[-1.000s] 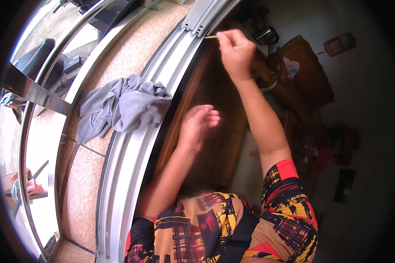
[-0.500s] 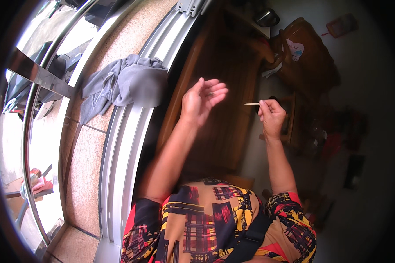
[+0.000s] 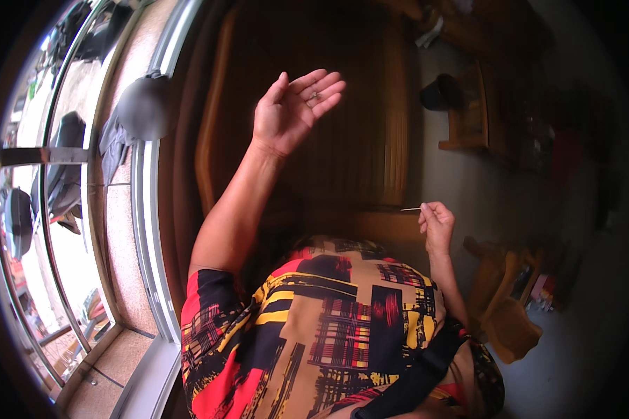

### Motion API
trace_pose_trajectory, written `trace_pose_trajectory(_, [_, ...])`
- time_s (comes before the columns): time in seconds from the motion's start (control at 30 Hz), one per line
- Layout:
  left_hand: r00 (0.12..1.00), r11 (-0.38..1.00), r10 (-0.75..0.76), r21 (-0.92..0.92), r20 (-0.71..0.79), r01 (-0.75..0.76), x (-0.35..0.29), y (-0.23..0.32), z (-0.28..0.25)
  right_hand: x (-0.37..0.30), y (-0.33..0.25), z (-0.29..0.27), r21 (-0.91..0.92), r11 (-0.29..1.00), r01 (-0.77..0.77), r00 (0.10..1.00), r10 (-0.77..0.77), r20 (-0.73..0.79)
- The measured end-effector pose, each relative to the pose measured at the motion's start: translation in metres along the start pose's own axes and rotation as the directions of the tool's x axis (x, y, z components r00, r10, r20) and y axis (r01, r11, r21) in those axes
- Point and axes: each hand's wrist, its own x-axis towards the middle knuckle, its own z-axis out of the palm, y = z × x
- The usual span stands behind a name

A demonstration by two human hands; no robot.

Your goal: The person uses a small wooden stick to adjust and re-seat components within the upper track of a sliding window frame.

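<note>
My left hand (image 3: 290, 115) is raised out ahead of me, palm up and fingers stretched. A ring shows on one finger, and nothing lies in the palm. Lower and to the right, my right hand (image 3: 437, 229) pinches a thin pale stick (image 3: 409, 209) between thumb and fingertips. The stick points left, toward the middle of the view, and touches nothing else. What sort of stick it is cannot be made out. A crumpled grey cloth (image 3: 112, 155) rests on the window sill, left of my left hand and apart from it; part of it is blurred.
A stone sill (image 3: 126, 230) and white window track (image 3: 152, 237) run along my left, with metal window bars (image 3: 43, 202) beyond. Ahead is a dark wooden bench (image 3: 206, 150). To the right are a wooden stool (image 3: 476, 136), a dark bin (image 3: 440, 93) and a wooden chair (image 3: 510, 332).
The view has swung, so the sill and cloth lie farther left. My left hand appears higher and farther left; my right hand has dropped closer to my body, still pinching the stick.
</note>
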Motion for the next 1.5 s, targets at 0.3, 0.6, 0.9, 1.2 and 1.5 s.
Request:
trace_pose_trajectory(0.3, [0.961, 0.991, -0.134, -0.047, -0.24, 0.127, -0.024, -0.048, -0.093, -0.049, 0.065, -0.02, 0.087, 0.986, -0.145, 0.987, 0.15, -0.059])
trace_pose_trajectory(0.6, [0.681, 0.963, -0.268, -0.212, -0.681, 0.167, -0.065, -0.086, -0.176, -0.107, 0.057, -0.047, -0.038, 0.961, -0.273, 0.923, 0.25, -0.292])
trace_pose_trajectory(0.9, [0.622, 0.928, -0.355, -0.183, -0.698, 0.324, -0.013, -0.087, -0.2, -0.155, 0.043, -0.025, 0.11, 0.886, -0.45, 0.764, 0.446, -0.467])
trace_pose_trajectory(1.2, [0.557, 0.933, -0.327, -0.166, -0.764, 0.32, 0.002, -0.073, -0.227, -0.127, 0.047, 0.013, 0.157, 0.826, -0.541, 0.733, 0.554, -0.395])
trace_pose_trajectory(1.5, [0.504, 0.931, -0.351, -0.239, -0.789, 0.275, 0.082, -0.086, -0.274, -0.008, 0.035, 0.006, 0.02, 0.8, -0.6, 0.734, 0.56, -0.383])
